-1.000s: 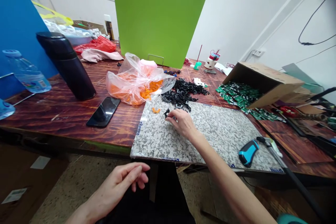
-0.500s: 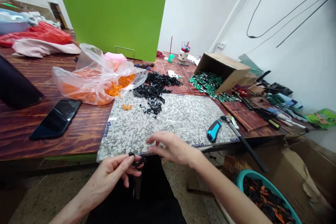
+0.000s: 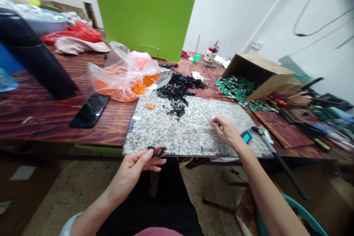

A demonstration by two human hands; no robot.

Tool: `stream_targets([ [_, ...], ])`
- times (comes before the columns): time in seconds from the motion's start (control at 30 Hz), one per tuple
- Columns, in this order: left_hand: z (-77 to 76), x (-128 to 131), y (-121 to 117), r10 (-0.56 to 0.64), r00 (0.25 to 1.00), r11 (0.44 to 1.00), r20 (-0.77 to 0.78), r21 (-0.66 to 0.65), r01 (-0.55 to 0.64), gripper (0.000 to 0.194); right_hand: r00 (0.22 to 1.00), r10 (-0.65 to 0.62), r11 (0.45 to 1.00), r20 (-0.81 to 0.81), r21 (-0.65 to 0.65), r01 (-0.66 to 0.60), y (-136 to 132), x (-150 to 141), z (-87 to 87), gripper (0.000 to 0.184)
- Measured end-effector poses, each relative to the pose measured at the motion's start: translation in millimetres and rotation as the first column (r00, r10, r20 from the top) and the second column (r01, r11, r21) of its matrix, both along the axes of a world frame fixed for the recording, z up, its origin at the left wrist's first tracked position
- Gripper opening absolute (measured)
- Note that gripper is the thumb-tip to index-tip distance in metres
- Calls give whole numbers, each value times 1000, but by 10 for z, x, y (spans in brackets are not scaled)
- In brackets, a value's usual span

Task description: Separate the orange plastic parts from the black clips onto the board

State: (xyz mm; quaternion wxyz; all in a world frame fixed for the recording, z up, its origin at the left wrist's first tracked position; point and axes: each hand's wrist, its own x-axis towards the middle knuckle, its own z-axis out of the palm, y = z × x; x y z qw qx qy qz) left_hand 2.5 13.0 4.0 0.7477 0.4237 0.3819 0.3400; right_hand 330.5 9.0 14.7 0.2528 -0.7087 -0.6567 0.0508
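My left hand (image 3: 145, 160) is closed at the front edge of the slab, pinching a small black plastic part (image 3: 159, 152) between thumb and fingers. Over the right half of the speckled slab (image 3: 155, 132) hovers my right hand (image 3: 226, 131), fingers loosely bent and apart, with nothing visible in them. Thin clear strands (image 3: 201, 130) lie just left of it. Close to its wrist is a blue and black handled tool (image 3: 246, 136), partly covered by the arm. A pile of black plastic parts (image 3: 177, 94) spreads across the slab's back edge, beside one orange piece (image 3: 151, 106).
An open plastic bag of orange parts (image 3: 118, 81) stands left of the pile, near a phone (image 3: 90, 110) and a dark bottle (image 3: 41, 55). At the right, a cardboard box (image 3: 268, 72) spills green pieces (image 3: 239, 86). A long black-handled tool (image 3: 287, 169) overhangs the front edge above a teal basin (image 3: 301, 210).
My right hand has moved right, away from my left hand, towards the blue tool. My left hand keeps the black part. The camera view has turned left.
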Motion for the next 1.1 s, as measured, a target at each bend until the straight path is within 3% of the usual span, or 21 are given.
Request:
stream_targets([
  [0.1, 6, 59, -32, 58, 997, 998, 50, 6, -58, 33, 987, 61, 994, -147, 96, -47, -214, -724, 31, 13],
  [0.2, -14, 94, -58, 98, 991, 995, 93, 7, -99, 36, 932, 216, 963, -290, 223, -153, -427, -1420, 17, 8],
  [0.33, -35, 105, -91, 93, 987, 995, 132, 21, -97, 39, 890, 283, 934, -356, 314, -172, -482, -1878, -91, 9],
  [0.67, -61, 90, -115, 102, 981, 993, 163, 37, -110, 32, 898, 273, 935, -345, 316, -163, -458, -1925, -198, 11],
  [1.1, -65, 112, -91, 124, 992, 987, -13, 103, -122, 36, 907, 248, 943, -341, 301, -144, -458, -1972, -179, 13],
])
